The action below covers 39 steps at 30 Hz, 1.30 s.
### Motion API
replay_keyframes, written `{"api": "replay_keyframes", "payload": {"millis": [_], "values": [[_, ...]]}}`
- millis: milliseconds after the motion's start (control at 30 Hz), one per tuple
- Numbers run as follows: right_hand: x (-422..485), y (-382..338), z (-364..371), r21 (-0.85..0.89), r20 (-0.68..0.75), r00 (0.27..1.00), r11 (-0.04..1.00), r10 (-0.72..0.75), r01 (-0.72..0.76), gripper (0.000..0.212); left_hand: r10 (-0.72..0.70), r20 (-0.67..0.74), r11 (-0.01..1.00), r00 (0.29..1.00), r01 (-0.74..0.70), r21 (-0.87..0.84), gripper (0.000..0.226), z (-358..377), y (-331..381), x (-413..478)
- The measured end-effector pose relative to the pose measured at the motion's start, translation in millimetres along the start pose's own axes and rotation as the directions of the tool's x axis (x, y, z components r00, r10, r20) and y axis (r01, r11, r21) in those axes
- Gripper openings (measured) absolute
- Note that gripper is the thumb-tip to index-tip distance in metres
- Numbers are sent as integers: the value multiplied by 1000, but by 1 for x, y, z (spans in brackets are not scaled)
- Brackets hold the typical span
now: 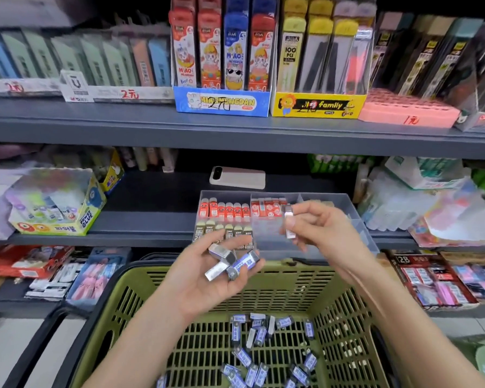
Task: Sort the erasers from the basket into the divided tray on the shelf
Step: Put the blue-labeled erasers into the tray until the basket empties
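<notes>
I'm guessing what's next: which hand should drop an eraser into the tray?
Probably the right hand: it pinches one eraser at the divided tray, while the left hand cradles several erasers.

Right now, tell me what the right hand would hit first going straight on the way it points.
Probably the divided tray: the right hand, pinching an eraser, points forward-left over its empty compartment, towards the red erasers. Depth is unclear, so its height above the tray is uncertain.
</notes>
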State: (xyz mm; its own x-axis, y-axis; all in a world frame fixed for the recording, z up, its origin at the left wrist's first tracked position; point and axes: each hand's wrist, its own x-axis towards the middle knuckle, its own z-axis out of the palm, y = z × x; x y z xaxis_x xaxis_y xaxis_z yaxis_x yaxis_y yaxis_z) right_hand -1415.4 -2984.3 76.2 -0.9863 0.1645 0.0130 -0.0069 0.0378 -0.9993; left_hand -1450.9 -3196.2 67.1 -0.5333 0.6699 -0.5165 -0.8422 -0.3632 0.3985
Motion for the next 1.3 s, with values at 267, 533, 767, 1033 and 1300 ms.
{"api": "replay_keyframes", "payload": {"millis": [267,533,767,1033,1300], "values": [[57,18,-3,-801,202,959,597,198,45,15,213,-17,976,977,-212,51,38,-1,35,1],[71,43,8,-778,217,882,620,417,-102,17,271,-142,961,952,-259,96,38,-17,38,12],[71,55,5,-755,299,857,653,420,-57,17,282,-165,958,945,-267,106,38,-18,36,17],[66,49,3,-788,303,882,616,361,19,29,264,-125,958,956,-245,150,37,-5,30,22],[43,16,17,-428,293,956,894,1,130,8,237,-108,964,965,-220,153,37,6,23,30]]}}
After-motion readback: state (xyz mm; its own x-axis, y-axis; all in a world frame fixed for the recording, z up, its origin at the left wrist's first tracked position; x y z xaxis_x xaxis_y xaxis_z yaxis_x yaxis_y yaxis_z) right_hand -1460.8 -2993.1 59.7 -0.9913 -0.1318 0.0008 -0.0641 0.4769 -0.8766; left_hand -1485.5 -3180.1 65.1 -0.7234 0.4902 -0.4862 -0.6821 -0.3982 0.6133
